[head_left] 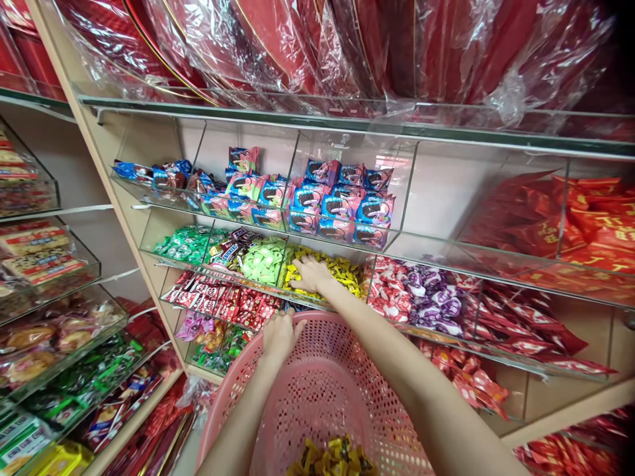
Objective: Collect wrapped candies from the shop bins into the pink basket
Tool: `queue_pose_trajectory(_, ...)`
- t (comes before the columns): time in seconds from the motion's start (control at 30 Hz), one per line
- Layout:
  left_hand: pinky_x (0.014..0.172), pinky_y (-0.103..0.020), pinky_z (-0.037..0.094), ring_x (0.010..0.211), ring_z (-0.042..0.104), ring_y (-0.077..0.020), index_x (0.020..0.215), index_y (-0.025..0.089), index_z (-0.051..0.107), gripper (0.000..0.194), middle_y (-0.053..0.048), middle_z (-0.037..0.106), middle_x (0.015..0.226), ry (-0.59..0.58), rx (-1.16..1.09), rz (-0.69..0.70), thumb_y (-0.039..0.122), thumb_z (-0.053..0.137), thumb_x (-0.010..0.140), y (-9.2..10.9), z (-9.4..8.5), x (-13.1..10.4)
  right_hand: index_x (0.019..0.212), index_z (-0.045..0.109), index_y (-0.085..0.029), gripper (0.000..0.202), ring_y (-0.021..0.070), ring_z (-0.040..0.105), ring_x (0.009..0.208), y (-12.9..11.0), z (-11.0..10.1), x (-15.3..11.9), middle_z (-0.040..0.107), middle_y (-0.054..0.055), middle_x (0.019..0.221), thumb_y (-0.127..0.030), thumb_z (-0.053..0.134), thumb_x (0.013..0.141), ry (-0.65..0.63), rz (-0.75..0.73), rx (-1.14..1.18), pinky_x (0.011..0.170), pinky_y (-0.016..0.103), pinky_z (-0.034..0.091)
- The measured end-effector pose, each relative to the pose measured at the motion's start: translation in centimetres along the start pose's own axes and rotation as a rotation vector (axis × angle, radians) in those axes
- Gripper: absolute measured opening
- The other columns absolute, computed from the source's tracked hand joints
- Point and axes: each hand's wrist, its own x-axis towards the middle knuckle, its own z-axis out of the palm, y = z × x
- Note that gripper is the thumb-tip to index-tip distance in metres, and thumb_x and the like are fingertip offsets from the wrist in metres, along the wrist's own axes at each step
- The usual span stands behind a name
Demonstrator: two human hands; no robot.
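Basket point(317, 390), pink perforated plastic, round-rimmed, sits tight against the clear acrylic shelf front; little open room between its far rim and the bins. Loose yellow-wrapped candies point(333, 459) lie on the basket's floor at the near side. Directly beyond the far rim, a bin of yellow candies point(342, 272), crinkly and glossy, with green candies point(262, 259) left of it and red-white ones point(391, 291) right. Right hand point(310, 274) is palm down in the yellow bin, fingers curled into the pile; what it grips cannot be told. Left hand point(278, 336) is closed over the basket's far rim.
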Motion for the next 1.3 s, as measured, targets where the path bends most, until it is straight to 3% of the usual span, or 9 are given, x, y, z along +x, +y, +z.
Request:
queue_pose_trajectory(0.1,0.074,-0.031,0.041,0.089,0.059,-0.0223,0.100,0.020,0.054,0.038,-0.010,0.064,0.093,-0.014,-0.014,-0.007,0.049,0.033,0.085,-0.1,-0.2,-0.1,0.115,0.045,-0.024,0.045,0.0262,0.044,0.110,0.0,0.0,-0.1,0.051,0.011,0.117,-0.050,0.047,0.078,0.006,-0.006,-0.006,0.082,0.043,0.042)
queue_pose_trajectory(0.33,0.075,-0.031,0.040,0.090,0.059,-0.0219,0.099,0.020,0.054,0.039,-0.009,0.063,0.094,-0.020,-0.005,-0.005,0.050,0.033,0.085,0.0,-0.5,-0.4,0.118,0.043,-0.024,0.052,0.0274,0.043,0.110,0.1,0.2,-0.3,0.051,0.012,0.115,-0.059,0.037,0.080,0.011,-0.005,0.006,0.079,0.041,0.044)
queue_pose_trajectory(0.6,0.078,-0.031,0.040,0.091,0.059,-0.0211,0.102,0.020,0.053,0.040,-0.010,0.063,0.096,-0.030,-0.017,-0.008,0.050,0.032,0.085,-0.2,-0.4,-0.5,0.113,0.048,-0.022,0.049,0.0259,0.047,0.108,0.3,0.0,-0.5,0.055,0.011,0.111,-0.058,0.030,0.085,0.053,-0.006,0.019,0.078,0.037,0.045)
queue_pose_trajectory(0.83,0.076,-0.030,0.040,0.089,0.059,-0.0210,0.100,0.020,0.054,0.041,-0.009,0.063,0.093,-0.020,-0.013,-0.007,0.051,0.031,0.085,-0.2,-0.4,-0.4,0.120,0.044,-0.024,0.052,0.0240,0.056,0.100,1.7,-0.9,0.0,0.059,0.010,0.112,-0.059,0.028,0.085,0.090,0.104,0.132,0.078,0.033,0.043)
queue_pose_trajectory(1.1,0.073,-0.031,0.041,0.089,0.059,-0.0223,0.099,0.020,0.054,0.042,-0.009,0.064,0.092,-0.016,-0.009,0.002,0.053,0.031,0.085,-0.1,-0.1,-0.3,0.123,0.044,-0.021,0.056,0.0247,0.052,0.105,3.5,-1.7,0.3,0.055,0.012,0.120,-0.059,0.026,0.086,0.190,0.193,0.136,0.082,0.032,0.042)
queue_pose_trajectory(1.3,0.074,-0.031,0.040,0.091,0.059,-0.0220,0.100,0.020,0.054,0.043,-0.010,0.063,0.093,-0.033,-0.015,-0.004,0.053,0.030,0.085,0.0,-0.2,-0.1,0.122,0.043,-0.023,0.050,0.0238,0.054,0.102,3.7,-1.7,-0.3,0.057,0.011,0.114,-0.055,0.030,0.087,0.162,0.192,0.091,0.081,0.032,0.042)
